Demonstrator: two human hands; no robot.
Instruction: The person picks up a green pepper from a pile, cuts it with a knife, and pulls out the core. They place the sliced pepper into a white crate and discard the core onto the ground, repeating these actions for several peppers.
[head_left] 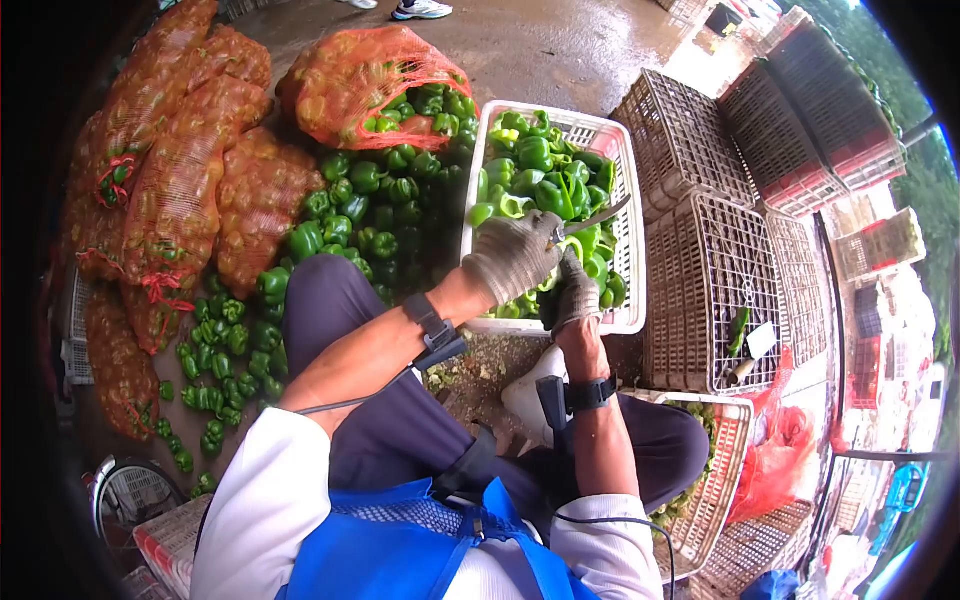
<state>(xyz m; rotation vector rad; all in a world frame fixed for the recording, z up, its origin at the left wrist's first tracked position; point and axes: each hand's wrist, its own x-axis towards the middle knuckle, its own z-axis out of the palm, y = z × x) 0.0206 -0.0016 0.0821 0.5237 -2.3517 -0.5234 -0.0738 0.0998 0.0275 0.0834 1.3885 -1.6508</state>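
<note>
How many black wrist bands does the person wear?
2. One wrist band is behind the gloved left hand; the other wrist band is behind the right hand. None seems hidden.

Wet concrete floor (560, 45) gleams in daylight at 12 o'clock; empty plastic crates (790, 130) stack at 2, orange mesh sacks (180, 190) at 10.

Pepper pile (380, 210) blocks left, stacked empty crates (700, 270) block right; white crate (632, 250) ahead, bare floor (540, 50) beyond.

My single head view looks steeply down, close over the lap and white crate (632, 215) (fisheye edges dark).
</note>
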